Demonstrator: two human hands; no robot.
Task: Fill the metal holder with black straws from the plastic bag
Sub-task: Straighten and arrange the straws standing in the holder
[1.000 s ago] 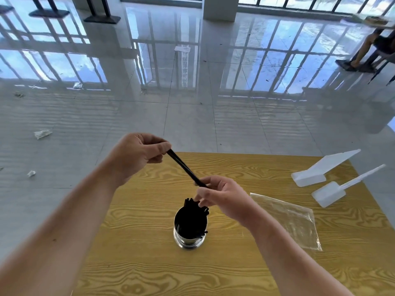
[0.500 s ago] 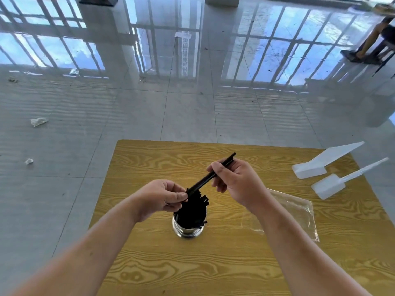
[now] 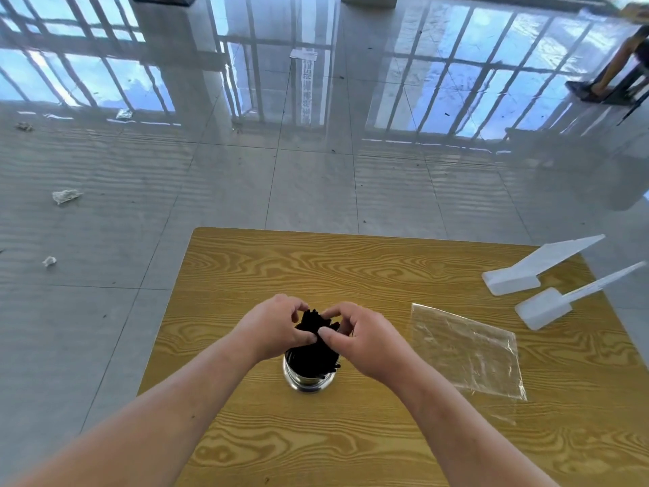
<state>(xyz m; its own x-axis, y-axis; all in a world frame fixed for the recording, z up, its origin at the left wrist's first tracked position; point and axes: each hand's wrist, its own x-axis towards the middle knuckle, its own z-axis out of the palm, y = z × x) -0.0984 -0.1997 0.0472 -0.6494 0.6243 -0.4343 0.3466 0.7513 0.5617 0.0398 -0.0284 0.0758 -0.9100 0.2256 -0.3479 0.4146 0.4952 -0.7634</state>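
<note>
A shiny metal holder (image 3: pixel 309 379) stands upright on the wooden table (image 3: pixel 351 268), packed with black straws (image 3: pixel 314 356) whose tops stick out above its rim. My left hand (image 3: pixel 274 326) and my right hand (image 3: pixel 358 337) both cup the tops of the straws from either side, fingers curled around the bundle and thumbs touching in front. The clear plastic bag (image 3: pixel 467 349) lies flat and looks empty to the right of the holder.
Two white plastic scoop-like pieces (image 3: pixel 516 272) (image 3: pixel 548 305) lie at the table's right edge. Beyond the table is a glossy tiled floor with scraps of crumpled paper (image 3: pixel 65 195) at left. A person's leg and a chair (image 3: pixel 611 79) show at far top right.
Both hands held a single black straw above the holder and tilted it over. Now the straw is down among the others and both hands have closed around the bundle's top.
</note>
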